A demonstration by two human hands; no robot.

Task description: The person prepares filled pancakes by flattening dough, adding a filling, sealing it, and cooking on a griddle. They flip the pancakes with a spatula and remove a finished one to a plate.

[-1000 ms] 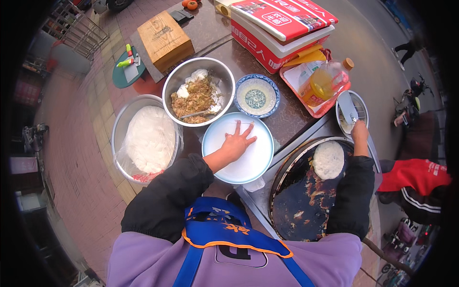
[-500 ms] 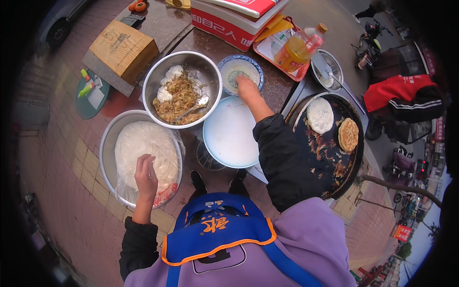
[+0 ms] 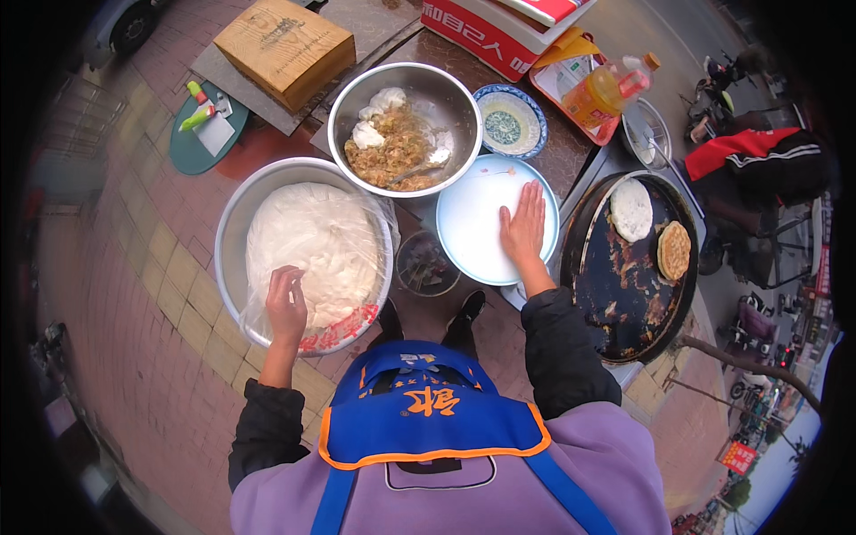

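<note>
Pavement stall; dough (image 3: 312, 250) under plastic film.

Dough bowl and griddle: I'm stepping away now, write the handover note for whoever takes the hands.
Left hand: open, fingers on the plastic film over the white dough in the big steel bowl; nothing gripped.
Right hand: flat, palm down on the white round plate, holding nothing.
Filling bowl, with a spoon in it, stands behind the plate.
Done: one pale flatbread and one browned flatbread lie on the dark griddle.
Left, likely: pull more dough, fill it, mind the browned one.
</note>
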